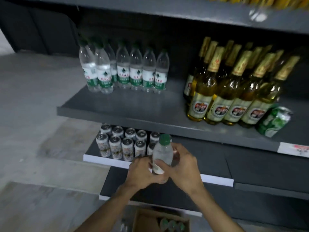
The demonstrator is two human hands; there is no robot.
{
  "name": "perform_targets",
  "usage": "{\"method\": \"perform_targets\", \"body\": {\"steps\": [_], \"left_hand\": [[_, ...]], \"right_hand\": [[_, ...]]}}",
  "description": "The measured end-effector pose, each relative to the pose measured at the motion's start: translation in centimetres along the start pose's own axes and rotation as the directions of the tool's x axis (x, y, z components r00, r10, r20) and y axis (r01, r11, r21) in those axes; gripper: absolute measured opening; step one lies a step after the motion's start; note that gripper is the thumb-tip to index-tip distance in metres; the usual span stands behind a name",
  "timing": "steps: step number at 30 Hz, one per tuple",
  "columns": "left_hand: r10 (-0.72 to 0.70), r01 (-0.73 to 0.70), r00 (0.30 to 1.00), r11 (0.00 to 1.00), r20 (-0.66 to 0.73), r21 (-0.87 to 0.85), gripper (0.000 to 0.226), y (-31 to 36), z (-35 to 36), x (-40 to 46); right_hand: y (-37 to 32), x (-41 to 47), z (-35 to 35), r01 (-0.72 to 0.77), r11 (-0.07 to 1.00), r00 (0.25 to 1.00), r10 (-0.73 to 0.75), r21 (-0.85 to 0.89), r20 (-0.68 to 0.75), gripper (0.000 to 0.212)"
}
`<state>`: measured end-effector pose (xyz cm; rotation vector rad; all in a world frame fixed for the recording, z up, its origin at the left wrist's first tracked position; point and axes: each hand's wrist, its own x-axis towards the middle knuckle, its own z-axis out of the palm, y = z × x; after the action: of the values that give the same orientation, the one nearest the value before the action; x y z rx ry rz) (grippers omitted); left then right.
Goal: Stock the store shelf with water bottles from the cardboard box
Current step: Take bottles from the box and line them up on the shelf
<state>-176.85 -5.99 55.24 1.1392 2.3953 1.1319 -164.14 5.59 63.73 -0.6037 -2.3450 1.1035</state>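
This is looking like a shop. Dark metal shelves [150, 111] are standing in tiers, and each tier is carrying many copies of one product: water bottles [123, 71] in a row, glass beer bottles [230, 91] with gold foil, and drink cans [120, 144] below. A price label [294, 149] is sitting on a shelf edge.

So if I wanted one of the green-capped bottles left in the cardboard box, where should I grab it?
Probably by the neck just under the cap, coming straight down from above. The bottles stand upright in the cardboard box with only their green tops showing, packed side by side, so the box walls and neighbours seem to block any grip on their sides.
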Motion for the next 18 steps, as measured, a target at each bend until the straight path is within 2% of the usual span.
{"method": "perform_targets", "body": {"steps": [3, 6, 11, 18], "left_hand": [[0.033, -0.034, 0.998, 0.999, -0.046, -0.013, 0.053, 3.9, -4.3, 2.0], [0.057, -0.048, 0.992, 0.995, -0.112, 0.087, 0.063, 6.7, -8.8, 3.5], [0.101, -0.089, 0.979, 0.993, -0.174, 0.079, 0.057, 10.6, -15.4, 5.3], [0.1, -0.091, 0.974, 0.994, -0.203, 0.056, 0.054, 12.8, -20.4, 8.0]], "right_hand": [[-4.4, 2.7, -2.4, 0.054, 0.998, 0.997, -0.054, 0.009, -0.046, 0.054], [-8.6, 5.3, -4.2, 0.105, 0.994, 0.992, -0.103, 0.022, -0.069, 0.056], [-15.0, 8.9, -6.4, 0.184, 0.983, 0.976, -0.184, -0.006, -0.115, 0.05], [-20.3, 12.4, -7.2, 0.202, 0.977, 0.964, -0.211, -0.073, -0.16, 0.061]]}}
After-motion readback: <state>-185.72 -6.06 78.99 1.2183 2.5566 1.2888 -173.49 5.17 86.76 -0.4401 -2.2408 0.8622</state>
